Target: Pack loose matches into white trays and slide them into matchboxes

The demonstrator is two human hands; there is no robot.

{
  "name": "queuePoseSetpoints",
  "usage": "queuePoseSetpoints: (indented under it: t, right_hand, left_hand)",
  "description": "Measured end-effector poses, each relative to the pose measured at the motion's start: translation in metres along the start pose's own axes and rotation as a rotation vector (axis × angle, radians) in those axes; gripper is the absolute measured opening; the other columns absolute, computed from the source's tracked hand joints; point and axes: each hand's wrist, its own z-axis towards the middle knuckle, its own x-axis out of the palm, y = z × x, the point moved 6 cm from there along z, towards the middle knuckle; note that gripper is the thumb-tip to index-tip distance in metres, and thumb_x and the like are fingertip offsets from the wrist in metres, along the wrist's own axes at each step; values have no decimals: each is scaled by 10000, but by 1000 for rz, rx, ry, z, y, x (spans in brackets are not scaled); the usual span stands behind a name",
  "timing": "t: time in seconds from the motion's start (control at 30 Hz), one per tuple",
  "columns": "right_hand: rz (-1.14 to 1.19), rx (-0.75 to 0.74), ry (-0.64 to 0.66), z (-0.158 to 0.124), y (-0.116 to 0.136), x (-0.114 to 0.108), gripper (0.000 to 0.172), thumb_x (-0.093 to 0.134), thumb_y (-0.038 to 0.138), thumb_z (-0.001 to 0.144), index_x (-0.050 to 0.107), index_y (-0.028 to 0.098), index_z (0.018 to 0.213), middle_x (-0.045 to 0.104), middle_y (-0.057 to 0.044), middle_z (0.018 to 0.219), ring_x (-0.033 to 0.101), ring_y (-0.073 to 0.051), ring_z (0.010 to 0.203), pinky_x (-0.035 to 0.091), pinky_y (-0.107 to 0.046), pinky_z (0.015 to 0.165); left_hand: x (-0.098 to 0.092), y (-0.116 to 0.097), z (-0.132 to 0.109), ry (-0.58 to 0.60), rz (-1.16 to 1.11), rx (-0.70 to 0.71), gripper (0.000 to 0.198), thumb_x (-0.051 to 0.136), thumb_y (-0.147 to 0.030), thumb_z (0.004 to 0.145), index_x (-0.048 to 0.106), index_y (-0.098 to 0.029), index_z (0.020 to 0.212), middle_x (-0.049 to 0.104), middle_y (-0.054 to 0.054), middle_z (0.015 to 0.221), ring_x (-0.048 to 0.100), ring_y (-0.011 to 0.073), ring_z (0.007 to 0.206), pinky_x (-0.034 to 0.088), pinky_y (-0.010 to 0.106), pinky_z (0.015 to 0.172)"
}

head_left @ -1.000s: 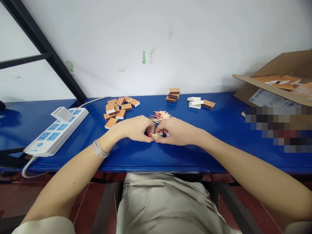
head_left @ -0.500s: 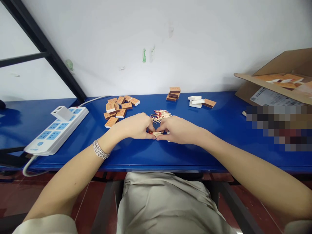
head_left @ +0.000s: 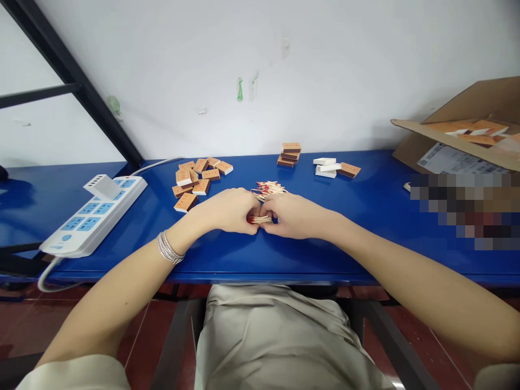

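Between both hands is a small bundle of red-tipped matches (head_left: 260, 220), their heads toward the left. My left hand (head_left: 238, 210) is closed around the head end, thumb and fingers curled. From the other side my right hand (head_left: 291, 215) is closed on the plain ends, its fingertips meeting those of the left. Whether a tray lies under the bundle is hidden by the fingers. Just behind the hands lies a loose heap of matches (head_left: 271, 188) on the blue table (head_left: 260, 260).
Several matchboxes (head_left: 201, 187) lie scattered at left, near a white power strip (head_left: 97, 216). A small stack of matchbox sleeves (head_left: 289, 156) stands by the wall. White trays (head_left: 326, 167) and a matchbox sleeve (head_left: 349, 169) sit right of it. A cardboard box (head_left: 459, 146) is at far right.
The fingers of both hands have curled in closer around the match bundle. A white edge visible by my right hand before is now hidden.
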Motion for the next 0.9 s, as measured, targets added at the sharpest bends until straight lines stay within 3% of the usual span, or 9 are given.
queuePoseSetpoints:
  t: [0.13,0.3,0.67,0.9]
  right_hand:
    - [49,-27,-1,0,1,1,125,562,231,836,655,153,867,681,-99,945,586,-175,779,386,-273,665]
    - [92,-18,15,2,-3,4,85,554,212,836,608,156,802,672,-82,846,552,-148,680,376,-263,617]
    - [92,-2,38,0,-3,4,108,537,215,866,616,152,828,681,-96,846,571,-158,691,396,-268,653]
    - [94,-51,42,0,1,3,82,553,178,863,632,156,864,696,-114,902,609,-190,781,423,-284,725]
  left_hand:
    - [0,2,1,-14,-19,-1,126,690,-287,704,672,-163,714,682,58,708,608,193,642,397,292,606]
    - [1,2,1,-4,-32,1,123,672,-283,710,657,-163,690,670,51,676,596,183,618,392,288,603]
    - [3,4,2,18,-65,-18,99,631,-266,707,652,-169,696,680,45,686,591,178,625,383,288,613]
    - [3,2,3,5,-56,-13,121,630,-280,707,617,-166,668,663,49,669,563,171,593,381,290,600]
